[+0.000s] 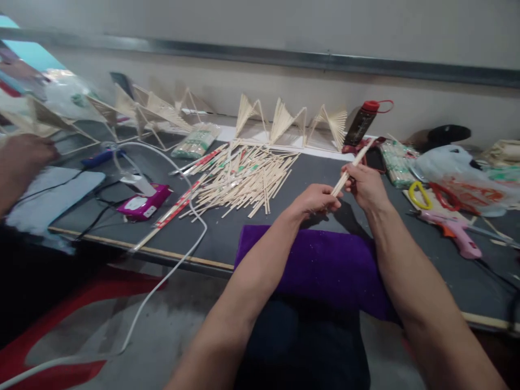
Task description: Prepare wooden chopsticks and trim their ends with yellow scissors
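Observation:
Both my hands grip a small bundle of wooden chopsticks (361, 155), tilted up toward the right above the table. My left hand (319, 199) is closed around the lower end, and my right hand (366, 183) pinches it farther up. How many sticks there are I cannot tell. Under my forearms a purple cloth (325, 260) lies over the table's front edge. To the left of my hands a large loose pile of chopsticks (244, 181) spreads over the dark table (211, 238). Fanned stick structures (290, 122) stand behind the pile.
A pink glue gun (459, 230), yellow-handled scissors (420, 196) and a plastic bag (471, 176) lie at the right. A dark bottle (361, 123) stands at the back. On the left are a purple power adapter (144, 203), a white cable (201, 238) and another person's hand (28, 157).

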